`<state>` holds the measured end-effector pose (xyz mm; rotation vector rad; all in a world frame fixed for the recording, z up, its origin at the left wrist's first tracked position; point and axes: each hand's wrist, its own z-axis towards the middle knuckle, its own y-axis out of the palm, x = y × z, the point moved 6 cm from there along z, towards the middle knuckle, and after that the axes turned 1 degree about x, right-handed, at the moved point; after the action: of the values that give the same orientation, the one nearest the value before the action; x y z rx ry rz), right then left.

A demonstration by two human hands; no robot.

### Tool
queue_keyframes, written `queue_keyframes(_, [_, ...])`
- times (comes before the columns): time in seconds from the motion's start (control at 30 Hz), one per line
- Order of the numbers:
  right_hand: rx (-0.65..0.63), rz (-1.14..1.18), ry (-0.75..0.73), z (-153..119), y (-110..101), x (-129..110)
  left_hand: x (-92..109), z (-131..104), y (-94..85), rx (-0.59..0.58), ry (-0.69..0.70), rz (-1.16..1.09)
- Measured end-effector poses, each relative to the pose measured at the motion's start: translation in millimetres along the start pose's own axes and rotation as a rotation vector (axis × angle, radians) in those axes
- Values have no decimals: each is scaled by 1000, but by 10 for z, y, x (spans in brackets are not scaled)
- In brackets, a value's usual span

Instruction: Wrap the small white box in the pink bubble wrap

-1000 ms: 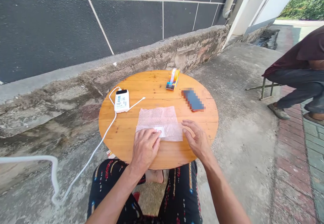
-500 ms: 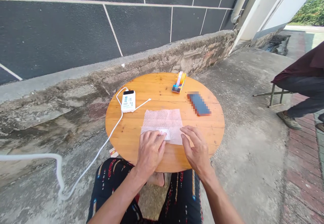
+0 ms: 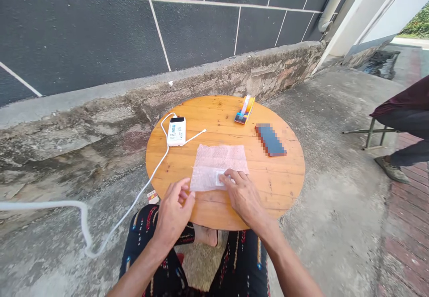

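Note:
A sheet of pinkish translucent bubble wrap (image 3: pixel 219 156) lies on the round wooden table (image 3: pixel 278 194) in front of me. Its near strip looks whiter, as if doubled over. A small flat white item (image 3: pixel 219 177) rests at that strip; whether it is on top of or under the film I cannot tell. My right hand (image 3: pixel 244 196) has its thumb and fingers pressed on this item, covering its right part. At the wrap's near left corner is my left hand (image 3: pixel 174 207), fingers bent and thumb apart, with nothing seen in it.
A white power bank (image 3: pixel 176 132) with a white cable (image 3: pixel 150 178) sits at the table's left. Toward the back stands a tape dispenser (image 3: pixel 246 110); a blurred-out phone-like object (image 3: pixel 271 139) lies to the right. A person's leg (image 3: pixel 407 151) and a stool (image 3: pixel 370 133) are farther right.
My left hand has left the small white item and moved left to the wrap's corner. My right hand has moved left from the wrap's right edge onto the item. The view has shifted slightly.

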<state>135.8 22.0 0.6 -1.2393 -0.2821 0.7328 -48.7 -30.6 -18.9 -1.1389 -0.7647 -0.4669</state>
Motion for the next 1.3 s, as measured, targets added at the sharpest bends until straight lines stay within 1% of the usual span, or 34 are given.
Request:
queue_keyframes(0.07, [-19, -48, -16, 23, -7, -6, -200, -15, -35, -127, -232, -146])
queue_keyframes(0.1, [-25, -66, -22, 36, -13, -9, -247, -24, -33, -190, -311, -209])
queue_keyframes(0.13, [-30, -79, -29, 47, -20, -11, -264, -29, -17, -252, -362, -263])
queue_keyframes(0.2, [-42, -96, -41, 66, -38, -16, -242, -14, 39, -340, -410, -351])
queue_keyframes(0.27, [-60, -113, -50, 77, -57, -17, -202, 32, 115, -373, -428, -409])
queue_keyframes(0.47, [-114, -138, -79, 103, -105, -12, -157, 194, 358, -352, -443, -439])
queue_keyframes(0.57, [-122, -124, -100, 119, -114, 1, -173, 216, 425, -306, -456, -445])
queue_keyframes(0.73, [-134, -74, -132, 133, -103, 28, -161, 219, 442, -234, -467, -443])
queue_keyframes(0.9, [-118, -89, -154, 146, -108, 27, -91, 238, 444, -180, -477, -448])
queue_keyframes(1.03, [-130, -99, -167, 153, -107, 19, -61, 249, 453, -146, -506, -469])
queue_keyframes(1.13, [-142, -110, -168, 165, -108, 17, -43, 260, 465, -175, -510, -466])
queue_keyframes(1.3, [-153, -123, -183, 185, -118, 4, -14, 297, 518, -273, -486, -426])
